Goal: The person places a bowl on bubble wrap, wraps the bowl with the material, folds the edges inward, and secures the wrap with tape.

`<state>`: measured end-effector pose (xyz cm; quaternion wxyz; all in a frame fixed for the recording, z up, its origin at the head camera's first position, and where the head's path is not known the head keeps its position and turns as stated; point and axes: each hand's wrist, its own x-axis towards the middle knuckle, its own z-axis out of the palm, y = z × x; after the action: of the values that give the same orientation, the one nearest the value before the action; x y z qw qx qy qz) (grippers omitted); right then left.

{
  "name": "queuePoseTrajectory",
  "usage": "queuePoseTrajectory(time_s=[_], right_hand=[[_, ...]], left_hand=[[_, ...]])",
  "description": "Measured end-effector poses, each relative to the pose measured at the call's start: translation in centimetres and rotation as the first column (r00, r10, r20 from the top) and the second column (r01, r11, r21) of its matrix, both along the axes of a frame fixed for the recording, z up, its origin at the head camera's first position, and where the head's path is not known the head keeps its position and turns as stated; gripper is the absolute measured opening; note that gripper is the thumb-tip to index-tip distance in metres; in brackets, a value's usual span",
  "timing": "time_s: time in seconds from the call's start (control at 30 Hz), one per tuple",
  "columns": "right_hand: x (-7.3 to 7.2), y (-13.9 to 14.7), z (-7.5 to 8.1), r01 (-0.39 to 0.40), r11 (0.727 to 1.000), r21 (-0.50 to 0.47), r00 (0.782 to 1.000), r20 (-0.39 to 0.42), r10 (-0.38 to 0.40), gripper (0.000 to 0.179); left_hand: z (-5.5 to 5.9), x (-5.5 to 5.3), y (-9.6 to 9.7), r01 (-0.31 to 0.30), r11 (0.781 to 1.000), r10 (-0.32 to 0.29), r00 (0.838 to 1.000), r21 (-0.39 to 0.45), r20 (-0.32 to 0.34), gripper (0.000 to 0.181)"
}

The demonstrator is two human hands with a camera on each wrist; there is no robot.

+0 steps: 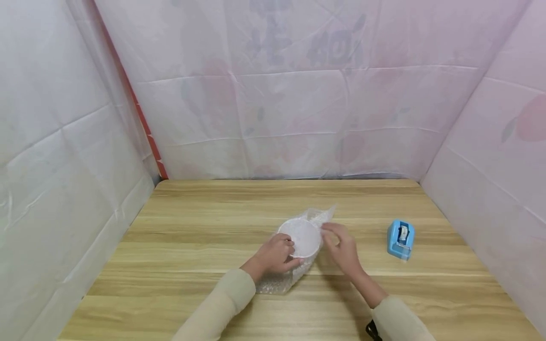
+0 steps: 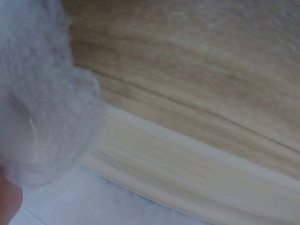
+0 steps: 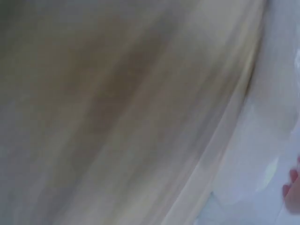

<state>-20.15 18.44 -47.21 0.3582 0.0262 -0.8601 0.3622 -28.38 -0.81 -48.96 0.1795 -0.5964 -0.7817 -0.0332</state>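
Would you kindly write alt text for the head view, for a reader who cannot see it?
A person's left hand grips a round white object partly wrapped in bubble wrap on a wood-grain table, while the right hand touches the wrap's edge. A blue tape dispenser stands to the right.

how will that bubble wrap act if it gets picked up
The bubble wrap is probably floppy, since its loose ends crumple beyond the white round object. It is likely light for its size, being thin, see-through film. Its bubbly texture might squash when pushed.

Downward head view shares tabletop (image 1: pixel 192 222) with wrist close-ups.
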Motion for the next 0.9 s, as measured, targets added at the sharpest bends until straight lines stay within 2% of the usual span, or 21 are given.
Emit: queuePoseTrajectory(time_s=[0.07,0.13,0.2,0.27,0.4,0.5,0.57,0.73,0.9], right_hand=[[-0.5,0.8,0.3,0.109,0.978,-0.176,0.991,0.102,-0.092,0.021],[-0.9,1.6,0.6,0.188,0.920,-0.343,0.960,0.264,-0.097,0.032],[-1.4,2.3,0.9,0.236,0.851,-0.469,0.918,0.395,-0.037,0.043],[-1.8,2.9,1.1,0.253,0.786,-0.565,0.879,0.473,0.057,0.054],[-2.8,3.5,1.0,0.273,0.664,-0.696,0.832,0.517,0.199,0.070],[-3.4,3.6,0.7,0.279,0.598,-0.751,0.818,0.512,0.262,0.077],[-3.8,3.6,0.6,0.286,0.572,-0.769,0.814,0.510,0.279,0.079],[-4.5,3.3,0.3,0.311,0.534,-0.786,0.824,0.503,0.261,0.079],[-5.0,3.2,0.0,0.335,0.496,-0.801,0.829,0.501,0.250,0.076]], left_hand=[[0.0,0.0,0.0,-0.005,1.000,0.005,1.000,-0.007,0.005,0.035],[0.0,0.0,0.0,-0.010,1.000,0.010,1.000,-0.010,0.008,0.036],[0.1,0.0,0.0,-0.014,1.000,0.014,1.000,-0.011,0.007,0.036],[0.2,0.0,-0.1,-0.018,1.000,0.018,1.000,-0.013,0.004,0.037],[0.2,0.0,-0.2,-0.019,1.000,0.019,1.000,-0.018,0.009,0.036],[0.1,0.0,-0.1,-0.024,0.999,0.024,1.000,-0.029,0.014,0.036],[0.1,-0.1,0.0,-0.033,0.999,0.034,0.999,-0.040,0.026,0.037],[0.1,-0.1,0.1,-0.052,0.997,0.055,0.997,-0.059,0.052,0.037],[0.2,-0.1,0.1,-0.044,0.998,0.047,0.997,-0.054,0.055,0.037]])
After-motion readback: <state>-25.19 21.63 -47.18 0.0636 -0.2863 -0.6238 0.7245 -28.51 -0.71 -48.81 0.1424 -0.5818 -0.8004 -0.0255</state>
